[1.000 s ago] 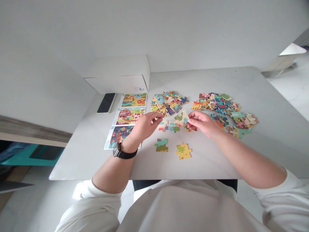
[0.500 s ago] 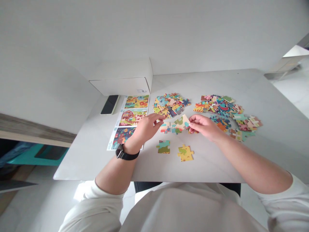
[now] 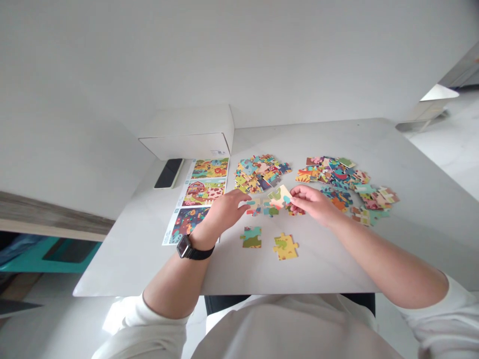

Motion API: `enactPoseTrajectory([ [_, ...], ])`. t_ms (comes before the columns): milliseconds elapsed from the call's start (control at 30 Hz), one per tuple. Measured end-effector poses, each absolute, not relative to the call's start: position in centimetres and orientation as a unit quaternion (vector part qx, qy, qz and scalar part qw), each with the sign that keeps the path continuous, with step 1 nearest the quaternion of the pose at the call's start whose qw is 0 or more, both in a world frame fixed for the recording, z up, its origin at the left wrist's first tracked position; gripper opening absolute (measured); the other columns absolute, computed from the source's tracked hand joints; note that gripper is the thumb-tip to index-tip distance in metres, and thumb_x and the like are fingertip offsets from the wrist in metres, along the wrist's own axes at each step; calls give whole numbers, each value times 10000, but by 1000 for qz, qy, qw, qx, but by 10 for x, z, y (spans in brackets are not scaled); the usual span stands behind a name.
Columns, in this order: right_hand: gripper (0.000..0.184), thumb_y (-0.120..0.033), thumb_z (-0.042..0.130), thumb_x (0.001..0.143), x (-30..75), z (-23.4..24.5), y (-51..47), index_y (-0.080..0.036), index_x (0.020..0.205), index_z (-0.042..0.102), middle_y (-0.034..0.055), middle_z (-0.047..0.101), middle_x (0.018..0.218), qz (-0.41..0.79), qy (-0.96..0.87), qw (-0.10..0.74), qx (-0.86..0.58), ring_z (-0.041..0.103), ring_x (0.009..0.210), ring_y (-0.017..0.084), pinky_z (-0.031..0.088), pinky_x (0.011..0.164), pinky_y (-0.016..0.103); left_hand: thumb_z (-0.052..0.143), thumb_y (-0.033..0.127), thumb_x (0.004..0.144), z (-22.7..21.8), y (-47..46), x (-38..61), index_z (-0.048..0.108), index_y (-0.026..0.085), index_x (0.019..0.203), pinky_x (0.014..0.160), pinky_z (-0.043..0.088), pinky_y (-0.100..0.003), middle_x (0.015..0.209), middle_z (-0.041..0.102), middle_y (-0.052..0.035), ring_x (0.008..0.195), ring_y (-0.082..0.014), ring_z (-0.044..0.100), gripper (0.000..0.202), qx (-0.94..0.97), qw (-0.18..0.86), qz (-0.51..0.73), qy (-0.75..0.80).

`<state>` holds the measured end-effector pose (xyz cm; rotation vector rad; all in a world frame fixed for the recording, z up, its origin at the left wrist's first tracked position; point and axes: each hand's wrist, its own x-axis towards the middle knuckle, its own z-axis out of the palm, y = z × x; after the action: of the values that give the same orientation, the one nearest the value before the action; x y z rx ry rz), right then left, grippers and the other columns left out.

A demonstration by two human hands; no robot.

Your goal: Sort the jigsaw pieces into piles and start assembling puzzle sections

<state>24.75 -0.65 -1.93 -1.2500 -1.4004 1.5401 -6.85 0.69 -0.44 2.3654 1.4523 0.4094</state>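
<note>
In the head view my right hand (image 3: 309,200) pinches a cream and green puzzle piece (image 3: 280,196), tilted above the table. Below it lies a turquoise and green piece (image 3: 271,209); another piece (image 3: 297,209) is partly hidden under my right fingers. My left hand (image 3: 230,209), with a black watch on its wrist, has its thumb and fingers apart. Its fingertips are at the left edge of a pale piece with red (image 3: 254,206); I cannot tell whether they touch it. Nearer me lie a green and turquoise piece (image 3: 252,238) and a yellow piece with a green animal part (image 3: 286,247).
Heaps of puzzle pieces lie beyond my hands, one at the middle (image 3: 260,172) and one at the right (image 3: 333,174). A picture sheet (image 3: 204,192) is on the left, beside a phone (image 3: 168,173) and a white box (image 3: 187,144). A wall backs the table (image 3: 149,259).
The whole view has shifted, with the table lower in the picture. The held piece has tilted a little in my right hand. My left fingertips have come closer to the pale piece.
</note>
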Motion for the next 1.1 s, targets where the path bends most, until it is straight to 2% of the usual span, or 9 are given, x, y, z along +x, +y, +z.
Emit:
enactPoseTrajectory([
  [200, 326, -470, 840, 841, 246, -13, -8, -219, 963, 672, 49, 787, 916, 595, -525, 357, -493, 704, 726, 161, 534, 641, 280, 700, 400, 992, -12, 7, -68, 803, 271, 1174, 934, 576, -370, 1192, 766, -67, 1102, -270, 737, 245, 840, 161, 137, 500],
  [633, 346, -485, 863, 814, 245, -9, -9, -224, 943, 676, 46, 786, 875, 600, -514, 361, -494, 681, 689, 158, 523, 627, 285, 694, 359, 992, -8, 3, -66, 797, 263, 1160, 872, 571, -346, 1162, 738, -69, 1041, -252, 742, 220, 847, 160, 112, 494],
  [833, 361, -499, 869, 814, 244, -7, -10, -224, 951, 680, 61, 796, 914, 603, -515, 358, -493, 695, 720, 169, 541, 641, 294, 653, 340, 1006, -10, 5, -65, 792, 255, 1150, 899, 570, -366, 1166, 747, -78, 1072, -265, 730, 217, 847, 163, 133, 489],
  [967, 366, -512, 865, 822, 244, -11, -9, -224, 963, 689, 60, 795, 921, 606, -513, 360, -490, 698, 739, 168, 544, 643, 288, 603, 313, 1027, -5, 6, -61, 789, 236, 1159, 888, 563, -360, 1168, 773, -75, 965, -231, 725, 241, 828, 186, 185, 496],
  [1100, 345, -522, 841, 859, 243, -13, -10, -231, 1001, 722, 57, 798, 935, 611, -522, 359, -475, 706, 758, 168, 575, 691, 302, 575, 381, 1053, 3, 2, -54, 791, 231, 1178, 819, 564, -318, 1123, 798, -67, 849, -189, 706, 292, 793, 230, 250, 506],
])
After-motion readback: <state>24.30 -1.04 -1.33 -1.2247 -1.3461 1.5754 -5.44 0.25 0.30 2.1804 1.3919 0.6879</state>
